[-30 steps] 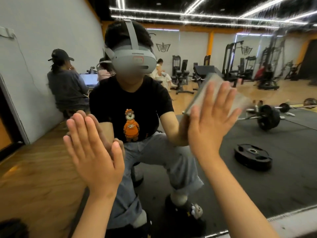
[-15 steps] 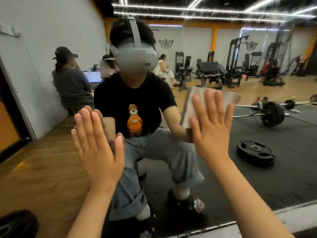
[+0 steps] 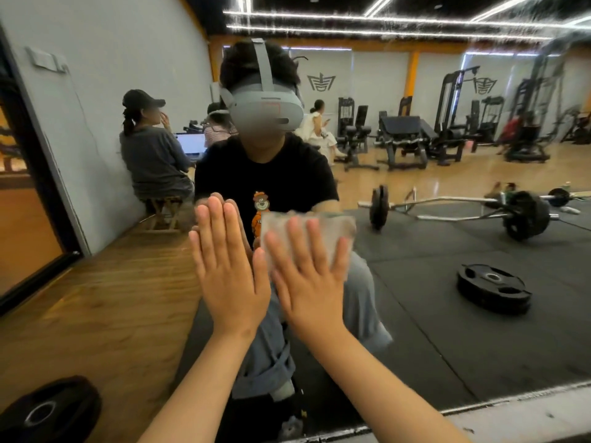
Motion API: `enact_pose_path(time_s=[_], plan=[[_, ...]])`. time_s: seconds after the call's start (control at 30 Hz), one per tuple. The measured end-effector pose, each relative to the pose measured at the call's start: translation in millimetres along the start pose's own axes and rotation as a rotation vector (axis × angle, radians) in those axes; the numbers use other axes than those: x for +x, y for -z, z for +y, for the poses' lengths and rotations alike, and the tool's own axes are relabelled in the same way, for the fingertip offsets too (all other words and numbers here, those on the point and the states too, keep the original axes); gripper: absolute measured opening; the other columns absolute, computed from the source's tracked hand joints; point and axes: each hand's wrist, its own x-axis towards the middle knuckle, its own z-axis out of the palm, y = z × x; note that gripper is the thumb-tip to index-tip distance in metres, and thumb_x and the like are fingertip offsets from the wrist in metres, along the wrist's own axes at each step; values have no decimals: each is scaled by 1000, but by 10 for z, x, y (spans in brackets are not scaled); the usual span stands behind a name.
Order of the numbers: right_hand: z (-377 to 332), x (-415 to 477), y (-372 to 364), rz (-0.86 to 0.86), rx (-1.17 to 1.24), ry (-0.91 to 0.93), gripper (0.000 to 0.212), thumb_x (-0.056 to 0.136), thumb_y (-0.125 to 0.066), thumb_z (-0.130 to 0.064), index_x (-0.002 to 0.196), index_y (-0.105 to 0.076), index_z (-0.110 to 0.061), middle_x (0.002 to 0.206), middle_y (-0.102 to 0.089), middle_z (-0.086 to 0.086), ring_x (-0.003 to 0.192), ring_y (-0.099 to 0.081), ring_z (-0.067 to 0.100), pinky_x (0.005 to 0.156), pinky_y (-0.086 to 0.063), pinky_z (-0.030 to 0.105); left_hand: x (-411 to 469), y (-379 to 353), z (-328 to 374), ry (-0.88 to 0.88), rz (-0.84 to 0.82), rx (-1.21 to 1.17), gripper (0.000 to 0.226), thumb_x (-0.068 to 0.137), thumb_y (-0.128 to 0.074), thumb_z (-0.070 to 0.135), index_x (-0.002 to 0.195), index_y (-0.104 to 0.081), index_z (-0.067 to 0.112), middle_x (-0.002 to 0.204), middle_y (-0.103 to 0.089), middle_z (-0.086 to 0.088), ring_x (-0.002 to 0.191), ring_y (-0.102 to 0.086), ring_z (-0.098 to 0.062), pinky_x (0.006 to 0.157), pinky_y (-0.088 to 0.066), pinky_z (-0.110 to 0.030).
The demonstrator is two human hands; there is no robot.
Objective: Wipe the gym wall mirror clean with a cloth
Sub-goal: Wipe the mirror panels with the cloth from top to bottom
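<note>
Pressing flat on the mirror, both hands were up in front of the person's own reflection. Left hand: fingers straight and held together, palm toward the glass, holding nothing. Right hand: fingers straight and spread, palm flat on the cloth, pinning it to the glass without curling round it.

The cloth was pale and folded into a rough rectangle. It sat under the right fingers, its top edge and right side sticking out past the fingertips. The two hands were just beside each other, left thumb close to right thumb. Whether they touched was unclear.

The reflection showed the wearer in a grey headset and black T-shirt, crouched low.

Also reflected:
- a barbell lay on black floor matting to the right
- a loose weight plate lay flat nearer the glass
- another dark plate lay at the lower left corner of the view
- a seated person in a cap was on a stool by the grey wall, with a laptop lit beyond
- gym machines stood at the back on wood flooring

A pale ledge ran under the mirror's bottom edge at the lower right. Faint streaks showed on the upper glass.
</note>
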Motion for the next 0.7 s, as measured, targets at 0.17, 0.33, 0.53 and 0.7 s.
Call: enact_pose_path(time_s=[0.17, 0.33, 0.53, 0.7], plan=[[264, -113, 20, -39, -41, 205, 54, 103, -34, -38, 155, -22, -31, 167, -4, -5, 153, -7, 18, 122, 3, 50, 3, 75, -16, -12, -56, -21, 66, 101, -31, 32, 156, -10, 2, 163, -7, -11, 153, 1, -22, 124, -1, -43], [728, 250, 339, -79, -91, 173, 52, 105, -31, -37, 155, -22, -34, 164, -15, -6, 153, -9, 16, 122, -4, 48, 23, 111, 38, 12, -117, 22, 72, 100, -32, 41, 157, -5, 6, 165, 2, -9, 153, 2, -25, 124, 0, -44], [993, 1316, 681, 52, -63, -99, 53, 105, -22, -39, 157, -22, -26, 165, -18, 5, 153, -10, 23, 120, -8, 57, 198, 404, -219, -151, -128, -17, 67, 96, -38, 34, 153, -26, 1, 162, -18, -12, 153, 1, -14, 124, 1, -32], [376, 1616, 562, 114, -31, -154, 55, 104, -22, -38, 157, -25, -22, 165, -18, 9, 152, -11, 28, 119, -7, 61, 366, 483, -629, -239, -143, 151, 68, 99, -33, 33, 157, -11, 5, 164, -13, -14, 153, 1, -19, 125, -4, -39]])
